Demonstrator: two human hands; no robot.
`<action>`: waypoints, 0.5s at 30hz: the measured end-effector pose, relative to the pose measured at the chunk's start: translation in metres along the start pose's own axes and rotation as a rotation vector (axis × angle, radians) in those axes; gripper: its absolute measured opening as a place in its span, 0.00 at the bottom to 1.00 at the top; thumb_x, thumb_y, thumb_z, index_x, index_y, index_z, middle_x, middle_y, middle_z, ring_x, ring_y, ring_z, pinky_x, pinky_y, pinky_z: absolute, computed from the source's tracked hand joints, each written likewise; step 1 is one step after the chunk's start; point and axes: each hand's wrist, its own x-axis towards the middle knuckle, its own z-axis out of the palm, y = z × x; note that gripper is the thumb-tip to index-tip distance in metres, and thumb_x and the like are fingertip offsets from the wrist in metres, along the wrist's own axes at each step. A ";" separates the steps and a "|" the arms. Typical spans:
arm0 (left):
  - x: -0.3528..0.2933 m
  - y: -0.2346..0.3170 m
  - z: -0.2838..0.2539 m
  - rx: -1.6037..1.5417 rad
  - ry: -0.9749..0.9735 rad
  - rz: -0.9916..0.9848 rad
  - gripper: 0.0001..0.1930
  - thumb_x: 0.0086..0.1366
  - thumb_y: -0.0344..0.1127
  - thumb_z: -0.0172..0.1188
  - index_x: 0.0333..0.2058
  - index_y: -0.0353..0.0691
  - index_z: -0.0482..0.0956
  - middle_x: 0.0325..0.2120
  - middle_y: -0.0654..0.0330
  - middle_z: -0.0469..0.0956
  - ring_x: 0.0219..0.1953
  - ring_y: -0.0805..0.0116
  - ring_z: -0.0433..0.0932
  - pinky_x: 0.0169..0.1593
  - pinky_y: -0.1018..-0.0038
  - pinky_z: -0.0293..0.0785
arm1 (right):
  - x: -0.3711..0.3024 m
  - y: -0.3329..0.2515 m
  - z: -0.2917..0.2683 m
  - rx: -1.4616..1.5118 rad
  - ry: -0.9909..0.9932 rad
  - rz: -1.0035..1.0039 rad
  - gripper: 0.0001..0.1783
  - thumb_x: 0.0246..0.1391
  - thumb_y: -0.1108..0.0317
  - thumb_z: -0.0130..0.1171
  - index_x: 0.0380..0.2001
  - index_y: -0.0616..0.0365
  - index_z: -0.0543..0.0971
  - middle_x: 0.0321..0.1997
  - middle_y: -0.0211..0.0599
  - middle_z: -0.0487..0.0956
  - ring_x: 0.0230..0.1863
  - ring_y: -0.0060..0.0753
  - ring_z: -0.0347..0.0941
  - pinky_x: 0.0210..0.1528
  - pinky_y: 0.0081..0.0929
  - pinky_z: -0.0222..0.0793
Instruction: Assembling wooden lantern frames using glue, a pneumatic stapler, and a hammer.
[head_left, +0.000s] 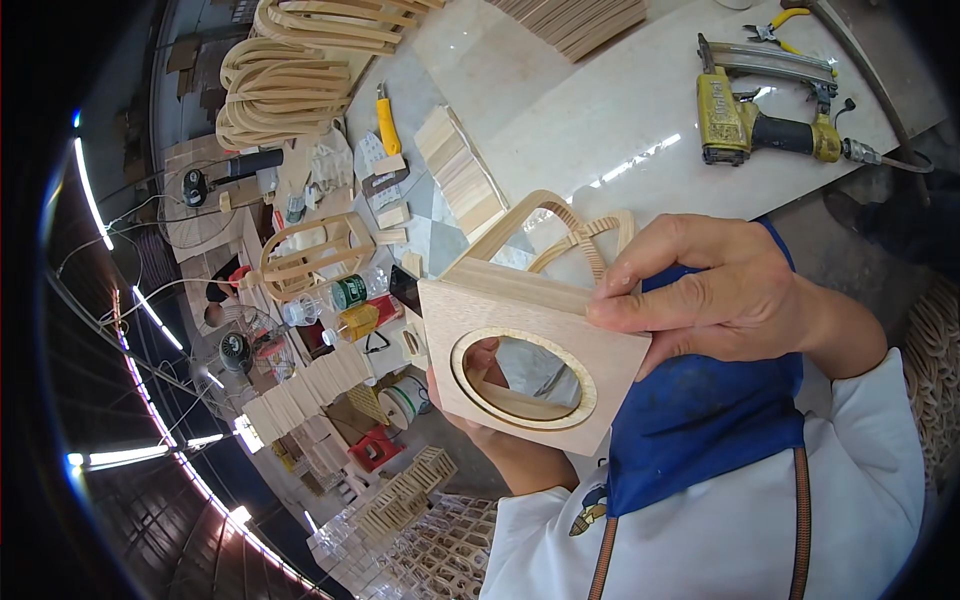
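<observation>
Both my hands hold up a pale wooden box [520, 300] with a round opening in its front panel, ringed by a lighter rim. My right hand [700, 290] pinches its right upper edge between thumb and fingers. At the lower left, my left hand [455, 412] is wrapped round the box, mostly hidden behind it; a bit of finger shows through the opening. Just beyond the box, bent wooden strips [545, 215] rise in loops; I cannot tell whether they are joined to it.
On the pale worktop [620, 130] lie a yellow nail gun [725, 115] with a hose, yellow-handled pliers [780, 25], a yellow utility knife [386, 125] and wood strips [460, 170]. Bent wooden hoops [275, 95] are stacked at the far left. Bottles [350, 290] stand left of the box.
</observation>
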 end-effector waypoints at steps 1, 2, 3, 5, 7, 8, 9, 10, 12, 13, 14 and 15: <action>-0.002 -0.003 -0.005 0.012 -0.016 0.005 0.12 0.66 0.28 0.61 0.47 0.31 0.77 0.28 0.51 0.83 0.40 0.55 0.87 0.52 0.60 0.85 | 0.000 -0.001 0.001 -0.001 0.002 -0.002 0.25 0.42 0.73 0.78 0.48 0.58 0.88 0.48 0.41 0.81 0.43 0.33 0.79 0.48 0.24 0.78; 0.000 -0.003 -0.001 0.009 -0.018 0.005 0.12 0.66 0.28 0.61 0.47 0.31 0.77 0.28 0.51 0.83 0.40 0.55 0.87 0.52 0.60 0.85 | -0.001 0.000 0.001 -0.005 0.003 -0.002 0.25 0.42 0.73 0.78 0.48 0.58 0.88 0.48 0.41 0.81 0.43 0.33 0.79 0.48 0.24 0.78; 0.002 -0.001 0.005 -0.020 -0.016 0.002 0.13 0.66 0.30 0.62 0.47 0.31 0.77 0.29 0.51 0.83 0.40 0.55 0.87 0.52 0.60 0.85 | -0.003 0.001 0.001 -0.014 0.008 -0.003 0.25 0.42 0.73 0.78 0.48 0.58 0.88 0.48 0.41 0.81 0.43 0.33 0.79 0.48 0.24 0.78; 0.007 0.007 0.020 -0.073 -0.008 -0.001 0.15 0.65 0.33 0.65 0.46 0.31 0.77 0.29 0.51 0.83 0.40 0.54 0.87 0.53 0.59 0.84 | -0.004 0.000 0.002 -0.028 0.014 -0.007 0.25 0.42 0.73 0.78 0.48 0.58 0.88 0.48 0.41 0.81 0.43 0.33 0.79 0.48 0.24 0.79; 0.009 0.008 0.023 -0.101 -0.004 -0.004 0.16 0.64 0.35 0.66 0.46 0.31 0.77 0.29 0.51 0.83 0.40 0.54 0.87 0.54 0.58 0.84 | -0.004 0.000 0.003 -0.035 0.017 -0.008 0.25 0.42 0.73 0.78 0.48 0.58 0.88 0.48 0.41 0.81 0.43 0.33 0.79 0.49 0.24 0.79; 0.009 0.009 0.022 -0.094 -0.010 -0.006 0.18 0.64 0.36 0.67 0.47 0.31 0.77 0.29 0.51 0.83 0.40 0.54 0.87 0.54 0.58 0.84 | -0.003 0.000 0.003 -0.037 0.020 -0.012 0.25 0.42 0.73 0.78 0.48 0.58 0.88 0.48 0.41 0.81 0.43 0.33 0.79 0.49 0.24 0.79; 0.010 0.009 0.020 -0.088 -0.015 -0.008 0.19 0.63 0.37 0.68 0.47 0.31 0.77 0.29 0.51 0.83 0.41 0.54 0.87 0.54 0.58 0.84 | -0.003 0.000 0.003 -0.039 0.024 -0.016 0.25 0.42 0.73 0.78 0.48 0.58 0.88 0.48 0.41 0.81 0.44 0.33 0.79 0.49 0.24 0.79; 0.010 0.008 0.018 -0.082 -0.021 -0.011 0.20 0.63 0.39 0.69 0.47 0.31 0.76 0.29 0.51 0.83 0.41 0.54 0.87 0.54 0.58 0.84 | -0.003 0.000 0.003 -0.041 0.027 -0.020 0.25 0.42 0.73 0.78 0.48 0.58 0.88 0.48 0.41 0.81 0.44 0.33 0.79 0.49 0.24 0.79; 0.010 0.003 0.018 -0.079 -0.025 -0.012 0.21 0.62 0.40 0.70 0.47 0.31 0.76 0.29 0.51 0.83 0.41 0.54 0.87 0.54 0.58 0.84 | -0.003 -0.001 0.003 -0.046 0.028 -0.023 0.25 0.42 0.73 0.78 0.48 0.58 0.88 0.48 0.41 0.81 0.44 0.33 0.79 0.49 0.24 0.79; 0.010 -0.004 0.018 -0.192 -0.028 0.028 0.21 0.62 0.40 0.70 0.48 0.31 0.76 0.29 0.51 0.83 0.41 0.54 0.86 0.54 0.58 0.84 | -0.003 -0.002 0.004 -0.061 0.031 -0.028 0.25 0.42 0.73 0.78 0.48 0.58 0.88 0.48 0.41 0.81 0.44 0.33 0.79 0.49 0.25 0.79; 0.010 -0.014 0.019 -0.301 -0.031 0.071 0.21 0.62 0.40 0.69 0.48 0.31 0.76 0.30 0.51 0.83 0.41 0.54 0.86 0.54 0.58 0.83 | -0.004 -0.002 0.005 -0.074 0.034 -0.036 0.25 0.41 0.73 0.78 0.48 0.58 0.88 0.48 0.41 0.81 0.44 0.33 0.79 0.49 0.25 0.79; 0.010 -0.021 0.019 -0.410 -0.034 0.114 0.21 0.63 0.40 0.69 0.48 0.32 0.76 0.30 0.51 0.83 0.42 0.54 0.86 0.55 0.58 0.83 | -0.004 -0.002 0.006 -0.087 0.036 -0.043 0.25 0.41 0.73 0.78 0.47 0.58 0.88 0.47 0.41 0.81 0.44 0.33 0.79 0.49 0.25 0.79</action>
